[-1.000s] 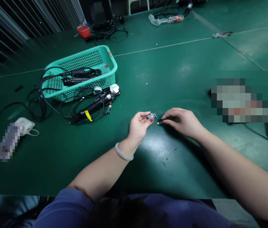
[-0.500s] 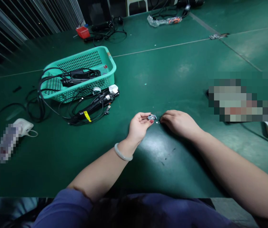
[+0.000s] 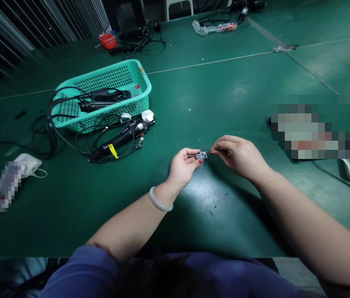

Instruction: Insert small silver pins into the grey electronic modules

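My left hand (image 3: 183,166) is closed in a pinch on a small circuit board (image 3: 201,155), held just above the green table (image 3: 193,103). My right hand (image 3: 240,156) is beside it on the right, its thumb and forefinger pinched on a tiny metal part (image 3: 208,152) that meets the board's right end. A pale bangle (image 3: 160,200) circles my left wrist.
A teal basket (image 3: 112,78) with black cables stands at the left, a black corded tool (image 3: 121,136) lying in front of it. A white device (image 3: 27,162) sits at far left. A red tray (image 3: 107,40) and a plastic bag (image 3: 212,27) lie at the back.
My right hand picked the tiny metal part up off the table and brought it to the board's end. My left hand shifted slightly right and down with the board.
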`<action>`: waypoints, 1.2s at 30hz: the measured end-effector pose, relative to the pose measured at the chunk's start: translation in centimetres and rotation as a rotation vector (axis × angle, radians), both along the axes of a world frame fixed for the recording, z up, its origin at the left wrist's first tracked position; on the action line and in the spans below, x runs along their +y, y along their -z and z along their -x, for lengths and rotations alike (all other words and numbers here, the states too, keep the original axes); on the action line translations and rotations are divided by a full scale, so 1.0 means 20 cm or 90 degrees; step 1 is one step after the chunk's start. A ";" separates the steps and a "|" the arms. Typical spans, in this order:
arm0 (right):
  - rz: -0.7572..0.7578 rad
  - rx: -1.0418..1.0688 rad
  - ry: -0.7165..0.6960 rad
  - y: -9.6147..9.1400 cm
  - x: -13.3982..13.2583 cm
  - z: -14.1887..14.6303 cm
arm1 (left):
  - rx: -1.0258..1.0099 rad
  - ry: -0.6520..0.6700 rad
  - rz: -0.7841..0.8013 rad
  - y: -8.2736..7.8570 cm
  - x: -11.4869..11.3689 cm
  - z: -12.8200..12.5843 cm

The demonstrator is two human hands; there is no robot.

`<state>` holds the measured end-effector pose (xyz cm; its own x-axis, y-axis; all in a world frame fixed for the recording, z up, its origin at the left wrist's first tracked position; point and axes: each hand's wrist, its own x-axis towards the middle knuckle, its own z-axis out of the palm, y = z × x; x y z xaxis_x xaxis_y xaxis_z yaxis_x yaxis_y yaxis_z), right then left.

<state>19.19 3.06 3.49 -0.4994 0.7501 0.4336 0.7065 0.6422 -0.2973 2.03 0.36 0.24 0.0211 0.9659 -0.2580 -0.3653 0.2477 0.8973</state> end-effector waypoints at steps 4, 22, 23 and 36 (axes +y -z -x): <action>0.002 -0.025 -0.033 0.00 -0.02 0.04 | -0.010 0.009 -0.013 0.01 0.00 0.00; 0.037 0.135 0.036 0.05 0.01 0.03 | -0.086 -0.016 -0.019 0.01 0.01 0.02; 0.056 0.141 0.044 0.07 0.02 0.03 | -0.102 -0.021 -0.010 0.00 0.00 0.02; 0.174 0.166 0.029 0.18 0.04 0.01 | -0.170 -0.130 0.046 -0.04 -0.03 0.19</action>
<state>18.98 3.89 -0.21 -0.3621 0.8747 0.3222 0.6101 0.4837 -0.6276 -1.84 -0.21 1.13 -0.0947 0.9367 -0.3371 -0.6331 0.2046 0.7465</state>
